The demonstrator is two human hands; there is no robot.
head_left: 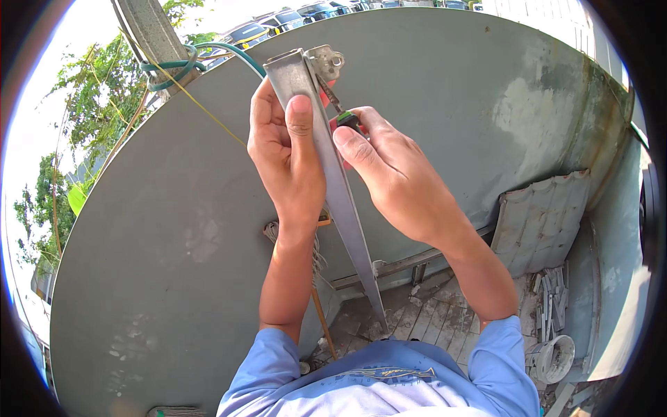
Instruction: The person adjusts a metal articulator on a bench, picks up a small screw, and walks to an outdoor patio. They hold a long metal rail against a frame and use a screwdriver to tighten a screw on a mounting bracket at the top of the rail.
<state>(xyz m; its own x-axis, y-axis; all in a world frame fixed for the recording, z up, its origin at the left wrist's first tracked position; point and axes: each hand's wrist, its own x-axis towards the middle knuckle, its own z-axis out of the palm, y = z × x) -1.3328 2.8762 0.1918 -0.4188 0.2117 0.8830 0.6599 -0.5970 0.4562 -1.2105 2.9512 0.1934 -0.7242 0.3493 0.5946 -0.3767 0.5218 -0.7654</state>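
A long grey metal tube [347, 222] stands tilted in front of me, its top end near head height and its lower end by the tiled floor. My left hand [288, 170] is closed around its upper part, with the thumb lying along the near face. A small metal bracket [326, 61] with a hole sits at the tube's top right edge. My right hand [396, 167] grips the black and green handle of a screwdriver [335, 99]. The screwdriver's shaft points up toward the bracket; whether its tip touches cannot be made out.
A grey wall [174, 187] curves around in front. Green hose [174, 73] loops around a post [149, 31] at upper left. A mop [321, 313] leans behind my left arm. Right: a corrugated panel [538, 222], scrap strips [551, 302] and a white bucket [556, 360].
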